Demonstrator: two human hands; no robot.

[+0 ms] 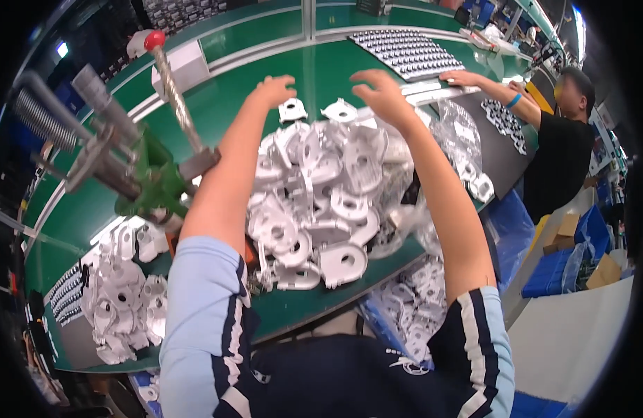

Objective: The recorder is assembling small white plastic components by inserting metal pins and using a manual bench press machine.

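Green tabletop (328,76) bears white parts (346,106) between both grips (272,92) (380,94).

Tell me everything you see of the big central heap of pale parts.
The heap is a loose jumble of white to light grey pieces, plastic or metal by their look. Many are plate-like with rounded ends and a round hole; they lie flat, tilted or on edge over one another. It sits on the green bench, with crumpled clear plastic along its right side. Neither hand visibly grips any of it.
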